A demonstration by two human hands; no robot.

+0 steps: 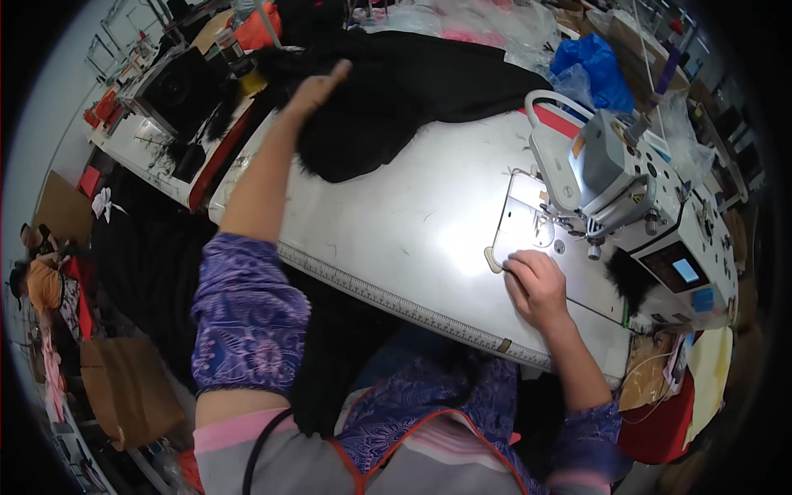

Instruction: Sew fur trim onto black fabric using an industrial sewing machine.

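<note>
Left of the machine [606,157], left hand [313,92] at cloth [363,136], grip unclear: keep folds flat. Right hand [539,289], before it, half-curled, hold unclear.

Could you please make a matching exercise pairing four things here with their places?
1. Left hand
2. Right hand
3. Blue plastic bag
4. Ruler strip

A. On the far side of the sewing machine
B. Along the near edge of the table
C. At the black fabric
D. By the sewing machine's near side

Pairs: 1-C, 2-D, 3-A, 4-B
</note>
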